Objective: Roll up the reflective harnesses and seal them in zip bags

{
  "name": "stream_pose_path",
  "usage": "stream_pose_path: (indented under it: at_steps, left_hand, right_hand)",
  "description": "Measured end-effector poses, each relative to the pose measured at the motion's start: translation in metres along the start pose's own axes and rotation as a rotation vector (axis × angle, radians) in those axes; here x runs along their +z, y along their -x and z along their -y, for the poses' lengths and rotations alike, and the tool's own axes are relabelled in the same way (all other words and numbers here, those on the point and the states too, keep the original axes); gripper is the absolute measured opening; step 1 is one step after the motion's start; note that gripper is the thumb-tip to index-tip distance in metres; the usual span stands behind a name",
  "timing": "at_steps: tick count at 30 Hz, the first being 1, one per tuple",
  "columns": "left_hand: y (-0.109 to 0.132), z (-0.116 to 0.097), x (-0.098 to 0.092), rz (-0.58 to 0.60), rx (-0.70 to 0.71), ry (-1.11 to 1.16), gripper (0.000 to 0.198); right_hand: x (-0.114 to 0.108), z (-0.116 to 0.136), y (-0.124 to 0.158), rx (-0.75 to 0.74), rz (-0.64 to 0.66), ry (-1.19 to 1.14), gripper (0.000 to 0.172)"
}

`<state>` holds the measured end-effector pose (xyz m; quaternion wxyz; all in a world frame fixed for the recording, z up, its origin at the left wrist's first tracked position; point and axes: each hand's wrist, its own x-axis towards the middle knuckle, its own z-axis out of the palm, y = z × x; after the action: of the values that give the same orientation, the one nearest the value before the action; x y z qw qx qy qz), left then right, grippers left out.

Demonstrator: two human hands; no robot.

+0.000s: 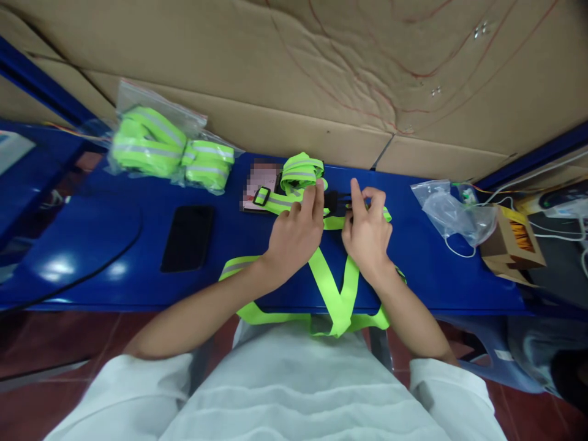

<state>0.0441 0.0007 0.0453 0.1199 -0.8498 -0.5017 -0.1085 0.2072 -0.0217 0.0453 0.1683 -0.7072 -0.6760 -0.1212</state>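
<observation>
Head view: lime strap (339,309) on the blue worktop (427,263), its near loops overhanging the front edge.
Judged light, limp and tough, the strap should be pinched flat beside its stiff black slider (261,196). Left grip (297,231) and right grip (369,236) meet its far part; whether either is closed cannot be told. A cardboard wall (257,119) bounds the back; bare worktop separates right grip from plastic bag (452,211).

A lime-green strap (329,286) lies loosely spread on a blue counter (427,257), its gray-striped length bunched in a coil (302,169) at the far side, a black buckle (261,196) at left, a V drooping over the near edge.
</observation>
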Motion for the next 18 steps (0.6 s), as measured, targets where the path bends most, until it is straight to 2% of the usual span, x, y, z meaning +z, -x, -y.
stream_pose_path:
  at_steps: [5,10,15,18]
  left_hand:
    - [0.001,-0.003,0.002,0.025,0.005,0.027,0.068]
    - [0.002,-0.005,0.004,0.001,0.051,0.005,0.064]
    - [0.002,-0.006,0.008,-0.001,0.069,0.053,0.063]
    - [0.001,0.001,0.002,-0.051,0.065,0.052,0.061]
  right_hand:
    - [0.002,0.003,0.001,-0.018,0.023,0.001,0.067]
    - [0.004,0.007,0.002,-0.101,0.089,-0.045,0.063]
    - [0.013,0.006,0.004,-0.148,0.134,-0.234,0.067]
    - [0.009,-0.007,-0.001,-0.28,0.109,-0.44,0.071]
